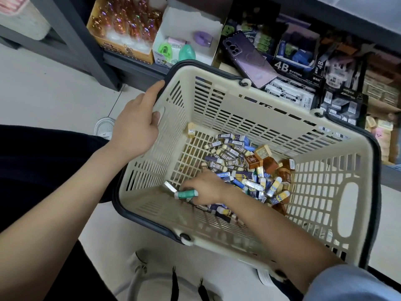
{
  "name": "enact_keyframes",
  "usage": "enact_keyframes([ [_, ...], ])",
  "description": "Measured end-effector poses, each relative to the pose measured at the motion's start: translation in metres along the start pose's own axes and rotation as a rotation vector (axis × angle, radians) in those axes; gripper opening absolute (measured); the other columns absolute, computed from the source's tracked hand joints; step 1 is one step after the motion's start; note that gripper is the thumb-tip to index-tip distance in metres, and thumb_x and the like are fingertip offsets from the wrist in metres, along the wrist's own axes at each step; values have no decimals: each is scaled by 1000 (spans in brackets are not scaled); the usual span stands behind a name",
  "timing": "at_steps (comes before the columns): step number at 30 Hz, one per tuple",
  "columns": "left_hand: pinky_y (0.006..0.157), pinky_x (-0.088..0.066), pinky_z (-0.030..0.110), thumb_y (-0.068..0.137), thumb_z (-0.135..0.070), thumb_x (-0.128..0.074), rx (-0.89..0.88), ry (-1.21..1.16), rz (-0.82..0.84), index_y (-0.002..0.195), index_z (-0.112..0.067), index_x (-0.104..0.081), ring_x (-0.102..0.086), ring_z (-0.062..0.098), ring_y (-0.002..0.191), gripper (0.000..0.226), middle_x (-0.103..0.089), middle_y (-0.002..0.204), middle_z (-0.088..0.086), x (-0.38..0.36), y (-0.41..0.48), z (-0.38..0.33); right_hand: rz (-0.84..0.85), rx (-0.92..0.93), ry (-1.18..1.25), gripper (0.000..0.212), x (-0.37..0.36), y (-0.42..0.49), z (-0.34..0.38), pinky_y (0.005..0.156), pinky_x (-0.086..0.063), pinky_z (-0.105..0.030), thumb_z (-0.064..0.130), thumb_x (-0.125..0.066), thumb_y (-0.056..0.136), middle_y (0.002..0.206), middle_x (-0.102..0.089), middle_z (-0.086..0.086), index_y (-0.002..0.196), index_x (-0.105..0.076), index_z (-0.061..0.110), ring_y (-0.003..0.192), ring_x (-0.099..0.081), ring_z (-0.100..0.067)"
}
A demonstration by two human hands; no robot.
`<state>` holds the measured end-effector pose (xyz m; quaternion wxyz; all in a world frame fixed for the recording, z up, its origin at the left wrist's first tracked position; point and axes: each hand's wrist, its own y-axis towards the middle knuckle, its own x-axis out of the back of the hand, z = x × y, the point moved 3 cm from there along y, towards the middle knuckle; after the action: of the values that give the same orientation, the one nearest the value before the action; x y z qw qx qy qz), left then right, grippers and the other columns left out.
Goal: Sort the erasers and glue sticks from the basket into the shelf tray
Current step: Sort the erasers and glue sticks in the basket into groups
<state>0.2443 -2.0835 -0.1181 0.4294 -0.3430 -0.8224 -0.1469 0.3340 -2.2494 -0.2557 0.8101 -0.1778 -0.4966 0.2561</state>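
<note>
Well, the green glue stick (pixel 187 194) lies crosswise in my right hand (pixel 208 187), low in the near-left part of the basket floor. My right fingers (pixel 190 187) are curled down over it, gripping it, with a small silver-wrapped piece (pixel 170 186) just beside its left end. My hand rests on the heap of erasers (pixel 230 161). They are small blocks in dark blue, white and yellow sleeves, some marked 2B, piled across the middle and right of the floor. A few brown, boxy packets (pixel 269 164) sit at the far-right edge of that heap. One pale eraser (pixel 191 128) lies apart in the far-left corner.

All of this is inside the cream slatted basket (pixel 271 115), whose dark handles (pixel 138 216) are folded down along the rim. My left hand (pixel 134 127) holds the basket's left end. One of my left fingers (pixel 154 93) runs up along the rim and another hooks into the handle slot, so that hand is closed on the basket.

Beyond the far rim is the low shelf. Black trays marked 4B (pixel 297 68) and stacks of boxed erasers (pixel 290 92) stand there. A purple phone (pixel 249 61) lies slanted across them, just behind the basket. Left of it stands a white carton (pixel 188 22) holding green and purple items, then an orange box (pixel 121 46) of shiny amber pieces. The basket sits over the pale tiled floor (pixel 54 83).
</note>
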Motion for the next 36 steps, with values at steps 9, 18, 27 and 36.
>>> enact_keyframes([
  [9,84,-45,41,78,4,-63,-282,122,-69,122,-8,-60,-53,32,98,46,-58,107,15,-25,0,-52,-36,-261,8,38,4,-117,-63,98,-32,-29,34,-58,85,105,-67,14,122,-58,38,98,-59,-10],
  [18,109,-38,34,92,-11,-54,165,145,381,145,-16,-34,-46,25,119,57,-27,145,13,-158,33,1,-680,-317,-31,33,25,-123,-85,76,-49,-38,48,-48,79,91,-70,11,90,-74,29,86,-65,-18],
  [27,115,-21,42,89,-40,-59,279,160,329,131,-18,-52,-32,32,131,48,-37,136,12,-189,38,-1,-716,-596,-25,41,31,-73,-100,89,-46,-53,29,-78,68,115,-63,-11,106,-69,20,106,-59,-35],
  [36,115,-8,51,79,-64,-58,379,-67,594,152,-30,-2,-2,38,144,98,-4,159,10,-212,4,-18,-515,-728,80,65,5,-127,-127,82,-53,-53,67,-37,78,145,-41,-6,130,-52,32,126,-44,-42],
])
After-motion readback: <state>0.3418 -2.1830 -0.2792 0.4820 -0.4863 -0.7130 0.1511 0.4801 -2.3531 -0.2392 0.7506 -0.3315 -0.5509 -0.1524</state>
